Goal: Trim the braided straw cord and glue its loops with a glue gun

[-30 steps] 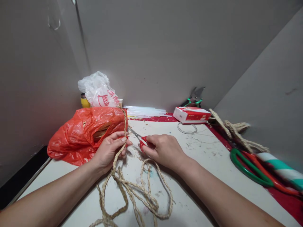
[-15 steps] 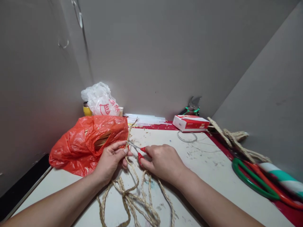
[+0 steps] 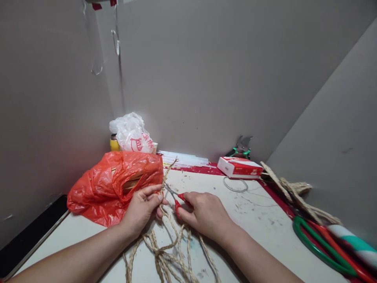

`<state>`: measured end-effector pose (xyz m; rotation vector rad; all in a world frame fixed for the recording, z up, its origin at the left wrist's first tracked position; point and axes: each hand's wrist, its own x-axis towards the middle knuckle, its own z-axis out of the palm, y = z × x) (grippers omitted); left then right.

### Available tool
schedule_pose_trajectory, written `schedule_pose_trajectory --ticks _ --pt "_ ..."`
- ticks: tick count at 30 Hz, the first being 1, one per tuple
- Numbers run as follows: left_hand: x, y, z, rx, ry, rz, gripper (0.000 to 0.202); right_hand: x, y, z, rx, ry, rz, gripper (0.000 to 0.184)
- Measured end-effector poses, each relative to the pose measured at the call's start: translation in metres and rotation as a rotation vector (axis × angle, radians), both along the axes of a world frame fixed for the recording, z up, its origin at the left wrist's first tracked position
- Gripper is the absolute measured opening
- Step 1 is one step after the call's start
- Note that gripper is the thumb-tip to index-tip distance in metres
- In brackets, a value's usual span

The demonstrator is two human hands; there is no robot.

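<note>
A braided straw cord [image 3: 169,169] is pinched between the thumb and fingers of my left hand [image 3: 149,203]. Its frayed end points up and away from me, while the rest hangs down into a loose looped bundle [image 3: 160,251] on the white table. My right hand [image 3: 203,212] grips small scissors [image 3: 178,202] by their red handles, thumb and fingers in the loops. The scissors' blades are parted slightly and their tips lie right beside the cord, just above my left fingertips. Whether the blades touch the cord I cannot tell.
An orange plastic bag [image 3: 97,188] with straw strips inside lies left of my hands. Behind are a white plastic bag [image 3: 132,131], clear sticks [image 3: 188,159], pruning shears [image 3: 241,147] and a red-white box [image 3: 240,168]. Braided straw [image 3: 297,192] and large green-handled scissors [image 3: 321,245] lie right.
The view has tilted up a little, so everything sits lower and slightly right in the picture. The scissors' tips have drawn back slightly from the cord. Both hands keep their hold.
</note>
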<state>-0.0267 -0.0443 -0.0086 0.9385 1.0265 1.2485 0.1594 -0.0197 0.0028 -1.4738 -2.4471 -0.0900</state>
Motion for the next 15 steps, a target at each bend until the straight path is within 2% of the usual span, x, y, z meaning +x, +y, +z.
schedule_pose_trajectory --ticks 6,11,15 --pt "-0.0018 0.0020 -0.0023 -0.016 -0.052 -0.017 0.051 -0.0016 -0.0015 0.0018 -0.033 -0.078 0.019 0.025" --pt "-0.0026 0.0017 -0.0014 -0.016 -0.085 -0.042 0.045 0.0037 0.0035 0.0000 -0.039 0.040 -0.009 0.029" --pt "-0.0030 0.0027 -0.0017 -0.024 -0.132 -0.040 0.043 0.0035 0.0027 0.0002 -0.051 0.080 -0.001 0.022"
